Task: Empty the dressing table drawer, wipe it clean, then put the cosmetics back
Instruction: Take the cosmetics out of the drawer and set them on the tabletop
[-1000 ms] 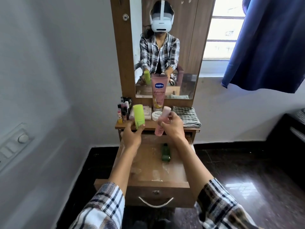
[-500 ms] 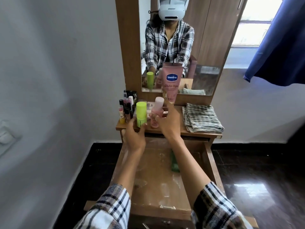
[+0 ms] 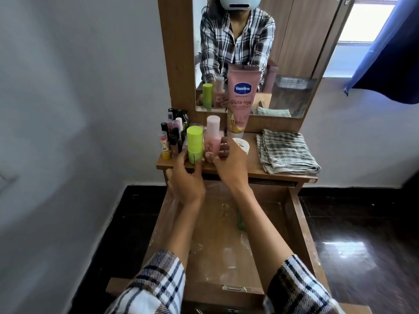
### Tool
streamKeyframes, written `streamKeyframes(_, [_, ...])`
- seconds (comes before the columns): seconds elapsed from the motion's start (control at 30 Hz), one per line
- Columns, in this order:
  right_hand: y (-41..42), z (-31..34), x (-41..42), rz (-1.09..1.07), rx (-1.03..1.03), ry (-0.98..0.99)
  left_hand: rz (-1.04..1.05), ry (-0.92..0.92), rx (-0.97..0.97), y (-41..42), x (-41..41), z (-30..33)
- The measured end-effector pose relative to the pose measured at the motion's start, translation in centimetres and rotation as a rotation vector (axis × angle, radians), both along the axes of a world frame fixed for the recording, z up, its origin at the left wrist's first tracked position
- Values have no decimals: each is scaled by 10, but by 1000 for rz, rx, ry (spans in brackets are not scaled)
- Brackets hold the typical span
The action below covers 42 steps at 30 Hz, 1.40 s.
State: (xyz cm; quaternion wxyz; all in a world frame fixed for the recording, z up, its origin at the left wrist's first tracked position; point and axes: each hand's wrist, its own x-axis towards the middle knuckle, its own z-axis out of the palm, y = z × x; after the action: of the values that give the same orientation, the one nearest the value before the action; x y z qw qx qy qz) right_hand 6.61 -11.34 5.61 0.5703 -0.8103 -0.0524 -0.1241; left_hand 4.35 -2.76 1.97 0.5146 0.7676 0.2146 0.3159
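Observation:
The wooden drawer [image 3: 299, 223] is pulled out below me, its floor dusty and smeared. A small green bottle [image 3: 239, 223] lies in it, mostly hidden by my right forearm. On the dressing table top [image 3: 249, 171] a lime green stick container [image 3: 194, 143] stands upright beside a pale pink bottle [image 3: 212, 137]. My left hand [image 3: 186, 180] holds the green container's base between thumb and fingers. The curled fingers of my right hand [image 3: 229, 164] wrap the foot of the pink bottle.
A pink Vaseline tube [image 3: 239, 98] leans on the mirror [image 3: 294, 64]. A white jar [image 3: 242, 146] sits behind my right hand. Several lipsticks and small bottles [image 3: 172, 137] crowd the top's left end, and a folded checked cloth [image 3: 288, 152] lies at its right.
Both hands carried the green container and the pink bottle forward from above the drawer and lowered them onto the table top. My view moved closer and tilted down.

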Motion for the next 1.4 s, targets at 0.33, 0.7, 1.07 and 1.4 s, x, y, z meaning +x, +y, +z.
streamKeyframes(0.33, [-2,5,-7,25,48,20,38,15,19,5,0,4])
streamKeyframes(0.7, [-68,25,-87,-229,19,48,-90,18,41,-26,-78,27])
streamKeyframes(1.07, [-105,-22,-126,-264,-40,318,-281,234,-191,-50,-101,24])
streamKeyframes(1.4, [-94,-59,-87,-281,-148,573,-483,550,-137,-61,-69,-31])
